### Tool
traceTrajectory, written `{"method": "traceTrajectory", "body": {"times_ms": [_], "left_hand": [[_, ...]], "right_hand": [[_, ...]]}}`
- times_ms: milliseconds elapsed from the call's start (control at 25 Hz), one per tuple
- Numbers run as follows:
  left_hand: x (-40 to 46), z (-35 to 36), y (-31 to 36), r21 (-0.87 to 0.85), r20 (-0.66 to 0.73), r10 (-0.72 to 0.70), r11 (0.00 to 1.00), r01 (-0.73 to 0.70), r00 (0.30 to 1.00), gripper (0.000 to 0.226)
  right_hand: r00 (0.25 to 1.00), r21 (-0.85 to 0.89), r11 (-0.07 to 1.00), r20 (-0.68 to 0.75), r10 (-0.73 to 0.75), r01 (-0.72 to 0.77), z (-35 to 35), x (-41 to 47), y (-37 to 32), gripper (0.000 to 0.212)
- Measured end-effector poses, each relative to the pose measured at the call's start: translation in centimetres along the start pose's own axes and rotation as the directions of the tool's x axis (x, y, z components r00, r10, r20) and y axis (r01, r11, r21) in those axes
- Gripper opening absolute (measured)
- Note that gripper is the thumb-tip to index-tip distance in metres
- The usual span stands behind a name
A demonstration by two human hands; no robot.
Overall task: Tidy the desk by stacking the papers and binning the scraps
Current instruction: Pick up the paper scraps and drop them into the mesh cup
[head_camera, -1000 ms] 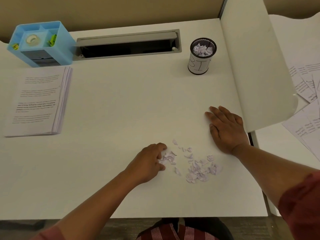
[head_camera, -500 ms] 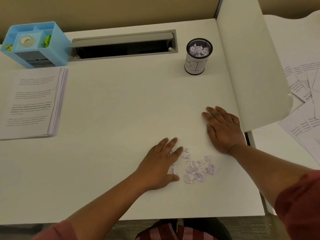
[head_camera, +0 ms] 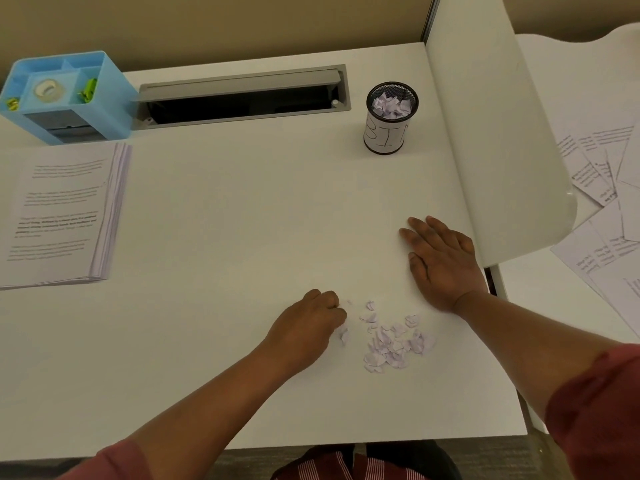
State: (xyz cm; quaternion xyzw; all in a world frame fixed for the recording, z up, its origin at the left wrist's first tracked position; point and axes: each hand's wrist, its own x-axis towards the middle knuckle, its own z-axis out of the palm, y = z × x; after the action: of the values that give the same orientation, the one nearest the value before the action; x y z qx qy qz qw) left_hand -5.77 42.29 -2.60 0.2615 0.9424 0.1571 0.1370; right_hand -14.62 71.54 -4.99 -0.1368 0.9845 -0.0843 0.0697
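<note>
- Grip first: left hand (head_camera: 306,327) sits knuckles-up on the desk (head_camera: 225,209), fingers curled under at the left edge of the scrap pile. A scrap or two peeks out at the fingertips; cannot tell whether the fingers actually pinch any.
- Right hand (head_camera: 441,259) lies flat, palm down, fingers straight and together, holding nothing. It rests just above and right of the pile, beside the foot of the white divider panel (head_camera: 485,140).
- Paper scraps (head_camera: 391,341): small pale torn bits, loosely heaped on the desk near the front edge, between the two hands. A few strays lie up and left of the main heap, close to the left knuckles.
- Bin (head_camera: 390,117): black mesh cup with a white label reading "BIN", upright at the back right of the desk, well apart from the pile. Crumpled scraps already show inside near the rim.
- Paper stack (head_camera: 62,216): printed sheets in one squared pile at the left edge of the desk, text side up.
- Blue organizer (head_camera: 65,98) at the back left corner, a tape roll and green clips in its top compartments.
- Grey cable slot (head_camera: 242,95) open along the back of the desk, between organizer and bin.
- Loose printed sheets (head_camera: 602,209) fanned out on the neighbouring desk, right of the divider.
</note>
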Motion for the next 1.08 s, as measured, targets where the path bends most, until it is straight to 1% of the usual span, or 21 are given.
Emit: {"method": "traceTrajectory", "body": {"times_ms": [40, 120, 160, 200, 240, 280, 320, 400, 480, 520, 560, 720, 800, 920, 1080], "left_hand": [[0.4, -0.2, -0.2, -0.060, 0.000, -0.025, 0.998, 0.025, 1.000, 0.030], [1.4, -1.4, -0.2, -0.263, 0.019, -0.152, 0.953, 0.151, 0.988, 0.021], [1.9, -2.2, -0.3, -0.377, 0.022, -0.252, 0.894, 0.242, 0.967, 0.017], [2.6, -3.0, -0.4, -0.484, 0.035, -0.355, 0.812, 0.327, 0.934, 0.014], [3.3, -3.9, -0.6, -0.572, 0.052, -0.435, 0.725, 0.384, 0.899, 0.011], [4.1, -4.8, -0.9, -0.642, 0.066, -0.486, 0.648, 0.410, 0.871, 0.009], [4.8, -5.8, -1.2, -0.698, 0.066, -0.513, 0.589, 0.407, 0.856, 0.008], [6.6, -8.2, -1.4, -0.791, 0.041, -0.522, 0.504, 0.346, 0.852, 0.005], [9.0, -10.9, -1.5, -0.847, -0.013, -0.518, 0.461, 0.266, 0.855, 0.008], [10.5, -12.3, -1.5, -0.851, -0.053, -0.515, 0.472, 0.232, 0.856, 0.010], [12.1, -13.6, -1.6, -0.837, -0.105, -0.506, 0.510, 0.199, 0.856, 0.010], [19.5, -17.7, -1.7, -0.661, -0.331, -0.437, 0.740, 0.125, 0.836, 0.006], [23.2, -18.7, -1.8, -0.569, -0.402, -0.381, 0.816, 0.098, 0.832, 0.006], [27.5, -19.0, -2.5, -0.458, -0.438, -0.328, 0.883, 0.107, 0.837, 0.009], [30.4, -18.6, -2.9, -0.343, -0.389, -0.258, 0.931, 0.121, 0.885, 0.013]], "right_hand": [[1.000, 0.000, 1.000, 0.000, 0.000, 0.000, 0.0, 0.0, 0.0, 0.054], [1.000, -0.001, 1.000, 0.001, -0.001, 0.001, 0.0, 0.1, 0.0, 0.054], [1.000, -0.002, 1.000, 0.001, -0.002, 0.002, 0.0, 0.1, 0.0, 0.054], [1.000, -0.003, 1.000, 0.001, -0.003, 0.003, 0.0, 0.1, 0.0, 0.054], [1.000, -0.003, 1.000, 0.001, -0.002, 0.002, 0.0, 0.0, 0.0, 0.054], [1.000, -0.002, 1.000, -0.001, -0.003, 0.003, 0.0, 0.0, 0.0, 0.054], [1.000, 0.000, 1.000, -0.004, -0.006, 0.006, 0.0, 0.0, 0.0, 0.053], [1.000, 0.001, 1.000, -0.005, -0.011, 0.011, 0.0, 0.0, 0.0, 0.054], [1.000, -0.005, 1.000, 0.002, -0.013, 0.013, -0.1, 0.0, 0.2, 0.054], [1.000, -0.009, 1.000, 0.003, -0.015, 0.015, 0.0, 0.0, 0.2, 0.054], [1.000, -0.010, 1.000, 0.001, -0.017, 0.017, 0.0, -0.1, 0.1, 0.054], [1.000, 0.004, 1.000, 0.000, -0.022, 0.022, -0.1, -0.1, 0.2, 0.054], [1.000, 0.004, 1.000, 0.000, -0.022, 0.022, 0.0, -0.2, 0.2, 0.054], [1.000, 0.001, 1.000, -0.006, -0.024, 0.024, -0.1, 0.0, 0.3, 0.053], [1.000, 0.000, 1.000, -0.020, -0.024, 0.024, 0.1, 0.1, 0.4, 0.052]]}}
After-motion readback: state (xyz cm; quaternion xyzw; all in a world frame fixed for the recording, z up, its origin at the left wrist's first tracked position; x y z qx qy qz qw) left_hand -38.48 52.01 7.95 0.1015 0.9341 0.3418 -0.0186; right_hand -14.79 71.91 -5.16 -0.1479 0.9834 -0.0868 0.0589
